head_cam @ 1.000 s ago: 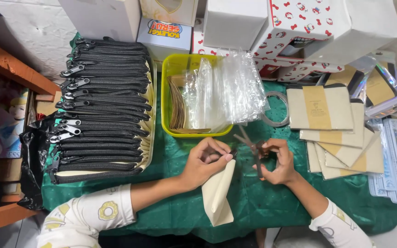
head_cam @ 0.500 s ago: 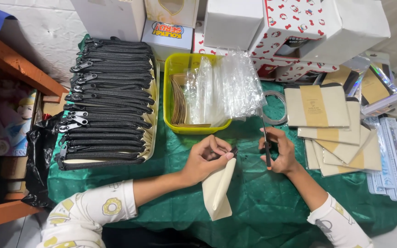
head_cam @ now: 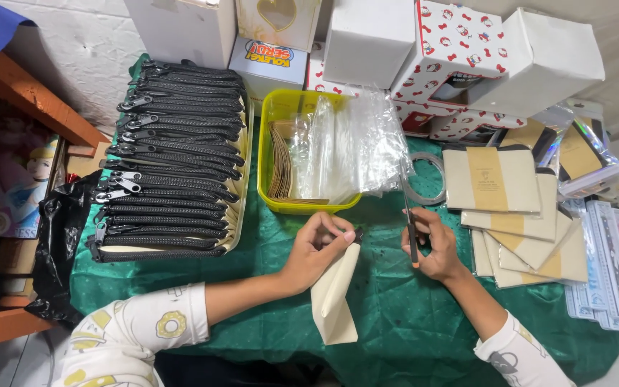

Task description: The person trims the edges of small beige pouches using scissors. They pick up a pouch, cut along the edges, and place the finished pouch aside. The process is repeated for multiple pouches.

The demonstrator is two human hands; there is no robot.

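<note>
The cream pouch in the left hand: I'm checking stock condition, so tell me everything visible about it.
The cream pouch looks like plain fabric, flat and oblong, with a dark zipper end at its top corner. It lies tilted on the green tablecloth, lower end toward the person. The left hand pinches its top by the zipper; the right hand holds scissors apart from it.

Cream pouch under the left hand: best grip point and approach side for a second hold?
Probably the free lower end of the cream pouch, approached from the near table edge. The left hand already pinches its top corner by the zipper end, and the right hand with the scissors sits off to the right. The pouch lies flat and angled on the green cloth, so pinch an edge.
</note>
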